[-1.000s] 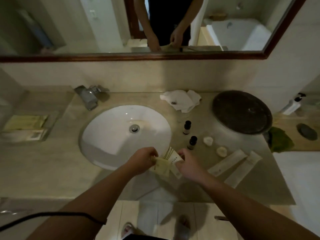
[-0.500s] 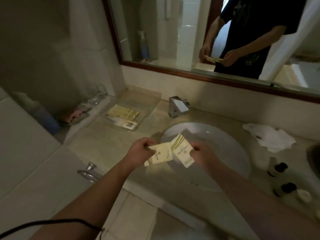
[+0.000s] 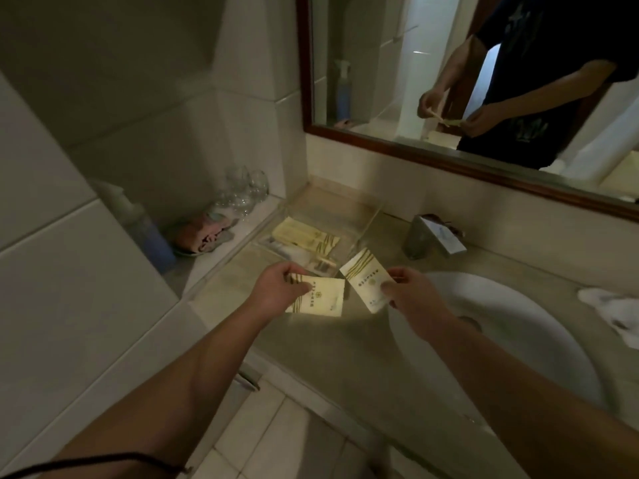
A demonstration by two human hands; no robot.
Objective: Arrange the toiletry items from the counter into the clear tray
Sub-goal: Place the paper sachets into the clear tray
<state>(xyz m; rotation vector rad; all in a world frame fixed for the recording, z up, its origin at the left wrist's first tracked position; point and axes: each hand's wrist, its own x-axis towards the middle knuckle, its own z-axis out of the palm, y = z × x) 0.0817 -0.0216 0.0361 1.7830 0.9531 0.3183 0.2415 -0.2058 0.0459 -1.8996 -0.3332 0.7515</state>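
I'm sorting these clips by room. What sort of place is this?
Probably a hotel bathroom: a sink set in a counter with a tap, a framed mirror above it, and toiletry packets in a clear tray.

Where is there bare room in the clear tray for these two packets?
Free: far half of the clear tray, left of the faucet; bare counter between tray and sink. Crowded: the tray's near-left corner, filled by flat packets; left of it, glasses and a pink cloth.
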